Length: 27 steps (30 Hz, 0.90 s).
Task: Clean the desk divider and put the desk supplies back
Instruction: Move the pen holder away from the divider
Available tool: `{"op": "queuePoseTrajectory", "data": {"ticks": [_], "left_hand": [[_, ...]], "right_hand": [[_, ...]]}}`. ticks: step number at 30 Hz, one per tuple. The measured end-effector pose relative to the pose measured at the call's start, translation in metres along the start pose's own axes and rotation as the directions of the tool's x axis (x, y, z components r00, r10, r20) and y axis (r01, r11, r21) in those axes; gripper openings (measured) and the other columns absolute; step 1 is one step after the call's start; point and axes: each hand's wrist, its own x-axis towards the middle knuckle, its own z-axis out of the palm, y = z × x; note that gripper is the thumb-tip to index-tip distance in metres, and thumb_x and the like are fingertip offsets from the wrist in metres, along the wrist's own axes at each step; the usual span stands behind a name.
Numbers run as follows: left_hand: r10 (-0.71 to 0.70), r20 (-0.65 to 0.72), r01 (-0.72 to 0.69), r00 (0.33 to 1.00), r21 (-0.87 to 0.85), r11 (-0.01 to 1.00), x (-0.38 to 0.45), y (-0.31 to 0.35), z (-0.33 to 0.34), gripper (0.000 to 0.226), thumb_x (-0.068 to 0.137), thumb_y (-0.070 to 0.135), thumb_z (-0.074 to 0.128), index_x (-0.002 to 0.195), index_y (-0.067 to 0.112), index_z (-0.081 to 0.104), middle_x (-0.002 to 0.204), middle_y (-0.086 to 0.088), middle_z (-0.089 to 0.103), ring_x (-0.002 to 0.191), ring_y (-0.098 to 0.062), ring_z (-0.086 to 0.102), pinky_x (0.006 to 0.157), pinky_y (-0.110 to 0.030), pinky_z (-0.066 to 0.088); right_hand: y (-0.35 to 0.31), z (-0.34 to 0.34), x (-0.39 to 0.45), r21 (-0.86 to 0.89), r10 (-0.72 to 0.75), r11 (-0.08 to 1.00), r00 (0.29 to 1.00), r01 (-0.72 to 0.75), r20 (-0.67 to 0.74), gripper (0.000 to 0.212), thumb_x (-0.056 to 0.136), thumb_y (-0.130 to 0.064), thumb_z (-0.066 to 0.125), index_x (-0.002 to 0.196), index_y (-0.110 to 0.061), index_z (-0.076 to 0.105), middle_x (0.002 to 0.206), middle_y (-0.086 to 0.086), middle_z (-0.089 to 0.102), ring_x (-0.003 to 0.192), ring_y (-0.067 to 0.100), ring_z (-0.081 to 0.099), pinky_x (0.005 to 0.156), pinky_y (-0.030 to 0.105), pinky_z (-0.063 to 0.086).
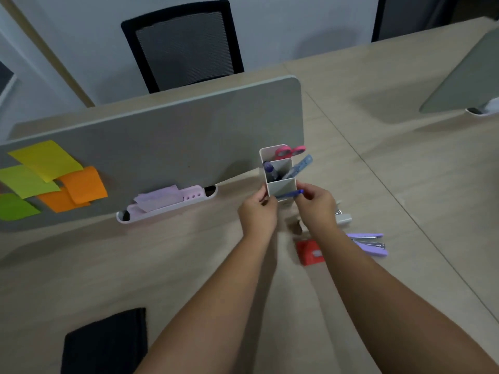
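A grey desk divider (167, 147) stands across the desk, with yellow, green and orange sticky notes (51, 174) on its left part. At its right end stands a white pen holder (280, 184) with pink scissors (290, 151), a blue ruler (301, 166) and a purple pen (270, 170) in it. My left hand (258, 213) grips the holder's lower left side. My right hand (317, 209) pinches a blue pen (290, 195) lying across the holder's front compartment.
A white tray (166, 207) with pink paper sits at the divider's foot. A purple stapler (370, 242), a red box (310, 252) and a white item (343, 218) lie right of my hands. A black cloth (105, 344) lies near left. A black chair (186, 47) stands behind.
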Motion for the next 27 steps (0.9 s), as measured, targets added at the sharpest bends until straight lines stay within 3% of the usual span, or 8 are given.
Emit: {"op": "queuePoseTrajectory", "data": {"ticks": [3,7,12,15,16,19,24,27], "left_hand": [[0.041,0.083,-0.036,0.996,-0.056,0.998,-0.025,0.021,0.044,0.044,0.084,0.02,0.061,0.127,0.029,0.061,0.114,0.009,0.071,0.096,0.004,0.063,0.086,-0.017,0.05],[0.023,0.184,-0.011,0.983,-0.068,0.998,-0.059,0.037,0.106,0.041,0.084,0.023,0.061,0.125,0.031,0.063,0.106,0.013,0.073,0.096,-0.001,0.066,0.087,-0.021,0.052],[-0.008,0.259,0.014,0.966,-0.024,1.0,-0.083,0.046,0.157,0.038,0.086,0.016,0.062,0.124,0.02,0.065,0.109,0.005,0.073,0.097,-0.005,0.067,0.09,-0.023,0.052],[-0.07,0.254,0.067,0.965,0.022,0.998,-0.091,0.041,0.171,0.03,0.089,0.011,0.06,0.117,0.015,0.067,0.103,0.002,0.07,0.073,0.008,0.067,0.061,-0.009,0.051],[-0.084,0.238,0.075,0.968,0.048,0.996,-0.093,0.04,0.172,0.029,0.089,0.01,0.06,0.117,0.015,0.067,0.103,0.0,0.069,0.074,0.006,0.068,0.061,-0.01,0.051],[-0.081,0.194,0.055,0.978,0.133,0.99,-0.09,0.028,0.177,0.033,0.086,0.015,0.064,0.12,0.014,0.066,0.112,-0.006,0.07,0.105,-0.019,0.065,0.093,-0.028,0.049],[-0.032,0.208,0.009,0.978,0.11,0.994,-0.09,0.025,0.17,0.036,0.087,0.014,0.064,0.123,0.012,0.064,0.114,-0.004,0.071,0.107,-0.017,0.065,0.091,-0.02,0.044],[-0.023,0.185,0.017,0.982,0.032,0.999,-0.086,0.021,0.149,0.04,0.088,0.016,0.064,0.128,0.01,0.06,0.118,-0.002,0.069,0.1,-0.007,0.062,0.089,-0.015,0.041]], "right_hand": [[0.004,-0.051,0.008,0.006,0.018,1.0,0.993,-0.017,-0.119,0.033,0.084,-0.006,0.054,0.108,-0.02,0.073,0.097,0.0,0.075,0.082,0.016,0.067,0.076,0.032,0.057],[0.017,-0.114,0.015,-0.075,0.038,0.996,0.973,-0.057,-0.229,0.037,0.084,-0.004,0.049,0.105,-0.022,0.073,0.094,-0.002,0.074,0.088,0.016,0.065,0.078,0.026,0.049],[0.036,-0.167,0.021,-0.129,0.078,0.984,0.954,-0.12,-0.289,0.035,0.085,-0.004,0.048,0.103,-0.02,0.073,0.087,0.002,0.071,0.083,0.018,0.062,0.073,0.023,0.042],[0.053,-0.177,0.026,-0.132,0.118,0.979,0.956,-0.158,-0.269,0.038,0.082,-0.001,0.047,0.098,-0.022,0.073,0.086,0.003,0.072,0.085,0.021,0.064,0.074,0.025,0.045],[0.058,-0.177,0.027,-0.128,0.133,0.977,0.956,-0.171,-0.261,0.038,0.081,-0.001,0.047,0.098,-0.022,0.074,0.086,0.003,0.072,0.086,0.021,0.065,0.074,0.024,0.045],[0.067,-0.173,0.027,-0.133,0.141,0.975,0.961,-0.176,-0.239,0.038,0.081,-0.001,0.047,0.1,-0.02,0.073,0.091,0.005,0.073,0.088,0.021,0.065,0.075,0.023,0.045],[0.071,-0.173,0.024,-0.078,0.159,0.981,0.963,-0.179,-0.216,0.037,0.086,-0.005,0.047,0.111,-0.019,0.07,0.103,0.004,0.072,0.096,0.02,0.064,0.081,0.025,0.048],[0.072,-0.16,0.007,0.117,0.281,0.959,0.917,-0.258,-0.282,0.048,0.087,-0.007,0.046,0.133,-0.016,0.053,0.129,0.0,0.058,0.112,0.015,0.056,0.097,0.03,0.045]]}}
